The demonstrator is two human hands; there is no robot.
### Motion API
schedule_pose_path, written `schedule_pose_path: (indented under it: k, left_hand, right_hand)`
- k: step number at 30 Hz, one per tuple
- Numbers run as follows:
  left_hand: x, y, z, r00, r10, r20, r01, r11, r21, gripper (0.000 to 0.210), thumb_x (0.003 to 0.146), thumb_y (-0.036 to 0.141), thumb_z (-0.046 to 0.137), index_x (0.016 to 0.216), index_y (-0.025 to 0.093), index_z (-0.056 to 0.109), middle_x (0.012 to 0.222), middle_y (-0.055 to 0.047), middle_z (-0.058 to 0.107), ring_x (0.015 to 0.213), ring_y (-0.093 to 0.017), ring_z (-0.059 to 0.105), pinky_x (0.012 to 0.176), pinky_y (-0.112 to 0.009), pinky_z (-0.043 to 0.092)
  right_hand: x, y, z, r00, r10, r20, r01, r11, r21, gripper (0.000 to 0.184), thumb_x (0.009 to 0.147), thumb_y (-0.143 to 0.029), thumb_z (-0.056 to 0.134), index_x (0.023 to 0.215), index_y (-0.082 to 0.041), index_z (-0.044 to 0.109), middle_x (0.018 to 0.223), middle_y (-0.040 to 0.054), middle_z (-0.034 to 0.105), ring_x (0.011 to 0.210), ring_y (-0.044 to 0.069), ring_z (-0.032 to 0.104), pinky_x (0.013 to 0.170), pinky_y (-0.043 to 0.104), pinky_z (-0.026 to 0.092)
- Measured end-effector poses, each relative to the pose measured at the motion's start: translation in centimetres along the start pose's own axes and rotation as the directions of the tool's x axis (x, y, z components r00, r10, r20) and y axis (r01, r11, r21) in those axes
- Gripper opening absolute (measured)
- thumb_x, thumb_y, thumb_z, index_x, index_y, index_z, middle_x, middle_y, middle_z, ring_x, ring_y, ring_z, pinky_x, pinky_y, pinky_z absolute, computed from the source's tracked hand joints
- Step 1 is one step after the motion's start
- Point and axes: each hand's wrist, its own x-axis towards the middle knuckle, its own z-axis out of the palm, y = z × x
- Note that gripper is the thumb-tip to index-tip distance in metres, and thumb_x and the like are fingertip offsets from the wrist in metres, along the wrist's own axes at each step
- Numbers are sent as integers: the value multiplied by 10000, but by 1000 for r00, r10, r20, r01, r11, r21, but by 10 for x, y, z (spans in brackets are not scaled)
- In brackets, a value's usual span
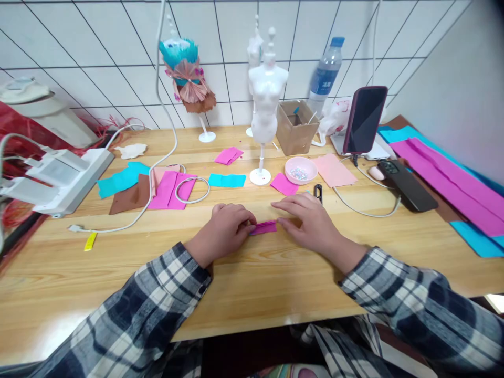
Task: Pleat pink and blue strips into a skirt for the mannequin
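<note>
A narrow strip of folded magenta crepe paper lies on the wooden table between my hands. My left hand is closed on the strip's left end, fingers pinched together. At the other end, my right hand is held with thumb and fingers apart, the thumb tip close to the paper; whether it touches I cannot tell. Beyond them stands a small white mannequin on a round base. A pink bowl of shiny beads sits right of it, near a magenta paper square and a black clip-like tool.
Blue, brown and magenta paper pieces lie to the left by a white cable. A decorated mannequin, cardboard box and bottle line the wall. Right: a propped phone, a black phone, long paper sheets.
</note>
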Motion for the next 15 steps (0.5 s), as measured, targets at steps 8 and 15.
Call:
schedule_pose_path:
  k: [8, 15]
  left_hand:
    - [8, -4, 9, 995, -35, -92, 34, 999, -15, 211, 935, 283, 494, 934, 245, 702, 920, -19, 707, 902, -201, 607, 855, -403, 282]
    - [10, -7, 7, 993, -13, -121, 21, 998, 64, 251, 945, 315, 498, 883, 229, 725, 906, -32, 730, 895, -198, 622, 858, -413, 268]
  right_hand:
    - [11, 3, 11, 992, 84, 91, -78, 995, -68, 154, 898, -320, 616, 892, -273, 763, 921, 19, 721, 888, 220, 573, 817, 390, 387]
    - [14, 3, 12, 994, 107, -1, -107, 994, -20, 152, 860, -303, 651, 975, -235, 723, 962, 43, 709, 924, 226, 594, 836, 374, 407]
